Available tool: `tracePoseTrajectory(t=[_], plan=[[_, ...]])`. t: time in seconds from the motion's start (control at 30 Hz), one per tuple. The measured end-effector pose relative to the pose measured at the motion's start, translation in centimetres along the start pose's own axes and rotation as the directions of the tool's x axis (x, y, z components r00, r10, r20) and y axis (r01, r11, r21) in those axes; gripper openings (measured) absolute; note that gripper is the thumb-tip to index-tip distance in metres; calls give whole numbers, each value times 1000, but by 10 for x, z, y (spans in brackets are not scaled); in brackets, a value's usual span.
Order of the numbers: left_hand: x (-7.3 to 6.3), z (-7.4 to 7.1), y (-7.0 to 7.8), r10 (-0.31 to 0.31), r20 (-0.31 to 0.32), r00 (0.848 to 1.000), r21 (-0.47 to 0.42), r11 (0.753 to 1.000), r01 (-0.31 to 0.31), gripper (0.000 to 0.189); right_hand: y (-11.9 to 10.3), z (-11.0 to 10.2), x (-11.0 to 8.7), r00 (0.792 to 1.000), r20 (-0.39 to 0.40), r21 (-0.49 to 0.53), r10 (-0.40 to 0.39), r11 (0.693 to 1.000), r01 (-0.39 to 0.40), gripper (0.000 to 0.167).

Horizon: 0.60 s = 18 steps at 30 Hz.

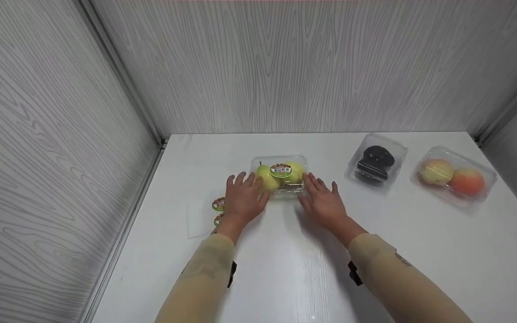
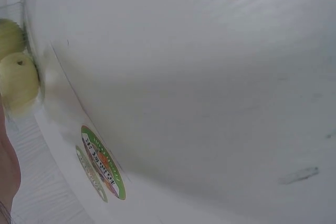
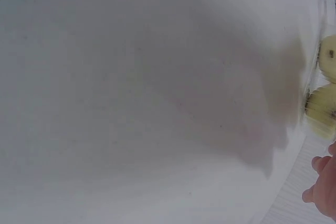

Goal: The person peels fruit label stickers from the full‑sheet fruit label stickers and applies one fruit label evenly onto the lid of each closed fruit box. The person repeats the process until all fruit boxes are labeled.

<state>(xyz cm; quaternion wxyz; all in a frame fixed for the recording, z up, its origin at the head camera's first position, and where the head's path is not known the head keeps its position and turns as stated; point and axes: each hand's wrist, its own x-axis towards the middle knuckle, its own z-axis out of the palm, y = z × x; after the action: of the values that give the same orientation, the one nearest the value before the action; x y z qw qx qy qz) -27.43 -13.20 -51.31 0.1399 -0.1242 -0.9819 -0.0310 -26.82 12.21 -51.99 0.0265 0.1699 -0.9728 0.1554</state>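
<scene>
A clear plastic box [image 1: 280,194] with two yellow-green fruits [image 1: 267,178] inside lies on the white table, an oval printed sticker [image 1: 281,170] on its lid. At its left front corner is my left hand [image 1: 243,199], palm down, fingers extended and fingertips right at the side. My right hand [image 1: 326,204] lies against the right side, fingers straight and spread, fingertips at the edge. In the left wrist view the fruits [image 2: 20,80] show at the far left. The right wrist view has part of the right hand [image 3: 324,182] below the fruits.
Partly under my left forearm lies a pale sheet [image 1: 198,220] with oval stickers [image 1: 218,204]. To the right stand a clear box [image 1: 386,150] with dark items and another clear box [image 1: 449,157] with a pale fruit and an orange-red one. Grey wood-grain panels [image 1: 285,67] wall the table.
</scene>
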Motion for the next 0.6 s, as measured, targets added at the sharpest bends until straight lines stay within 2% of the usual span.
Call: tracePoseTrajectory(t=[0.3, 0.6], plan=[[8, 2, -12, 5, -24, 1000, 2, 1000, -5, 52, -5, 4, 17, 1000, 9, -13, 0, 1000, 0, 70], [18, 0, -26, -1, 19, 1000, -28, 1000, 1, 52, -9, 5, 31, 1000, 6, -20, -20, 1000, 21, 68]])
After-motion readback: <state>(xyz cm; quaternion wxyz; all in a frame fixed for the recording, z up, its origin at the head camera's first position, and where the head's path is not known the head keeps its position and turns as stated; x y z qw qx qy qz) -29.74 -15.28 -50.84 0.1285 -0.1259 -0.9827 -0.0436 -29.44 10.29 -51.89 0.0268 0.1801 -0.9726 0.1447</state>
